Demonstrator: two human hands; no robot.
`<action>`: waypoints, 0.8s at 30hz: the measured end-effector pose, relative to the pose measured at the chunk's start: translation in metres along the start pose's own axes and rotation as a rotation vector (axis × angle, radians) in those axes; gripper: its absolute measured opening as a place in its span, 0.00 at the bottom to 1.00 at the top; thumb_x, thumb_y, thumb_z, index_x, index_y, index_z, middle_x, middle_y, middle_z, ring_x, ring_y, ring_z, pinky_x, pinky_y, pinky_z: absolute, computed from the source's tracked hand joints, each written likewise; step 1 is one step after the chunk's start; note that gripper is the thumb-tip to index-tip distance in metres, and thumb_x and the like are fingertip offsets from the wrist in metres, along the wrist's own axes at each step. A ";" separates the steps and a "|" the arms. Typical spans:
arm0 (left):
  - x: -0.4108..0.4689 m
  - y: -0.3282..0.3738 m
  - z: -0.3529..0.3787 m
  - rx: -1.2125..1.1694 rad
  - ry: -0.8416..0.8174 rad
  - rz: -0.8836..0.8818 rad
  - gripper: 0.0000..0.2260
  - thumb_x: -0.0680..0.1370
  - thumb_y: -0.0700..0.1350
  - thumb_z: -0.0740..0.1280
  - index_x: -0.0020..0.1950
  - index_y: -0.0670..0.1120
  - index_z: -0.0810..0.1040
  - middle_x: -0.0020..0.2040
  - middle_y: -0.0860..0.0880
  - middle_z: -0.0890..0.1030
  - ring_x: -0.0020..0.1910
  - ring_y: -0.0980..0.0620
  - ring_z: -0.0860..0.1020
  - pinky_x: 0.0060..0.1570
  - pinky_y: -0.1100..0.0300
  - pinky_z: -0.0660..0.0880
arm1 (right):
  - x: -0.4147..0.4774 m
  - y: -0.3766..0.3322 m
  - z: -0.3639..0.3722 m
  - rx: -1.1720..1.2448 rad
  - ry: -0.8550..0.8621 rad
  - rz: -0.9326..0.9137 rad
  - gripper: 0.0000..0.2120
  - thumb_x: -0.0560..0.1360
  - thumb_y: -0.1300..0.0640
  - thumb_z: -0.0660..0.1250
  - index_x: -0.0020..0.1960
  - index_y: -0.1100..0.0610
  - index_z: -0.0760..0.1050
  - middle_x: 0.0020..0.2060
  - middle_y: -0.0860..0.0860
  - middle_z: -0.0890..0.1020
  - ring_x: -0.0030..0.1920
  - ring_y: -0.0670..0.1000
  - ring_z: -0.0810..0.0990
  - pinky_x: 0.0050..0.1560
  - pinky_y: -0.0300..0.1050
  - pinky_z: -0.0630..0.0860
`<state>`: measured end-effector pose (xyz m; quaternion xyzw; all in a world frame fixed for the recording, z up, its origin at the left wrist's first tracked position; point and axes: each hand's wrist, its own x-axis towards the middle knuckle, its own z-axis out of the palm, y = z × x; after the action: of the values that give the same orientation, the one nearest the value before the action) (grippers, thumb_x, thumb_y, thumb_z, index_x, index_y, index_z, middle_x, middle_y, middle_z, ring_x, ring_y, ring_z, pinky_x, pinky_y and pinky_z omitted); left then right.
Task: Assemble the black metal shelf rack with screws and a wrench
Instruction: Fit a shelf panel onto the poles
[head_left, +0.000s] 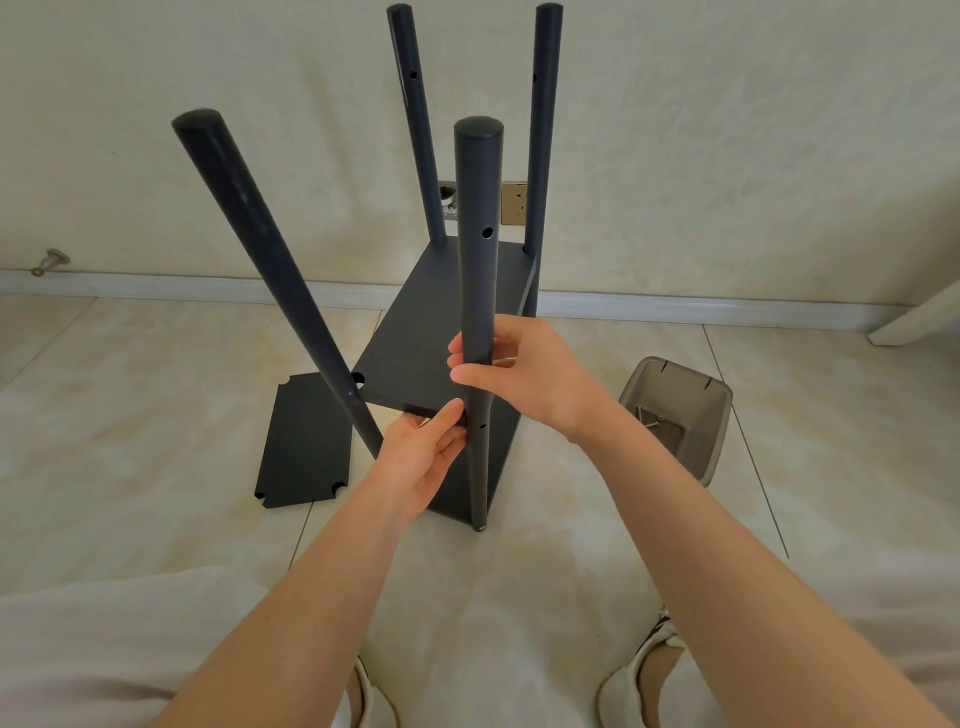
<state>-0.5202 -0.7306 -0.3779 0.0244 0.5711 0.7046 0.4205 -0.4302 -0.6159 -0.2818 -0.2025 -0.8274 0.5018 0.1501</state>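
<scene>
Centre of the frame, upright on the pale tiled floor (156, 519): black metal shelf rack (431, 322), four round dark poles rising past a flat shelf panel (405, 364). Clasped around the nearest pole (478, 234), just above that panel's front corner: right grip (519, 374), fingers wrapped, thumb across the front. Directly below, left grip (426, 452), pinching the panel's front edge beside the same pole, thumb on top, fingers beneath. Flat on the floor at lower left: loose black metal panel with notched corners (306, 441). Right of the rack, apart from it: grey translucent plastic bin (691, 384) holding a few silver screws (649, 415). Behind, on the cream wall, a beige socket plate (514, 202).
</scene>
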 end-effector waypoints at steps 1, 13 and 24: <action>0.000 0.000 0.000 -0.004 -0.002 -0.001 0.14 0.80 0.42 0.68 0.66 0.43 0.75 0.56 0.47 0.85 0.55 0.48 0.84 0.58 0.53 0.78 | 0.000 0.001 0.000 0.011 -0.001 0.008 0.10 0.74 0.56 0.74 0.54 0.54 0.81 0.48 0.47 0.84 0.49 0.46 0.82 0.51 0.36 0.77; -0.004 -0.003 0.002 -0.093 0.052 -0.029 0.10 0.80 0.42 0.68 0.61 0.45 0.75 0.53 0.47 0.86 0.51 0.52 0.85 0.49 0.62 0.80 | -0.016 0.124 -0.024 0.284 0.164 0.486 0.05 0.78 0.61 0.69 0.51 0.54 0.81 0.51 0.53 0.84 0.51 0.50 0.83 0.50 0.42 0.80; -0.005 -0.006 0.002 -0.102 0.059 -0.016 0.09 0.81 0.43 0.66 0.61 0.45 0.75 0.54 0.48 0.86 0.55 0.52 0.84 0.61 0.57 0.75 | -0.029 0.259 -0.050 -0.340 0.352 0.771 0.14 0.76 0.66 0.62 0.59 0.64 0.79 0.60 0.63 0.78 0.60 0.63 0.76 0.56 0.50 0.75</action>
<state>-0.5127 -0.7322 -0.3806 -0.0222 0.5467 0.7299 0.4097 -0.3348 -0.4844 -0.4914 -0.5997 -0.7242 0.3359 0.0552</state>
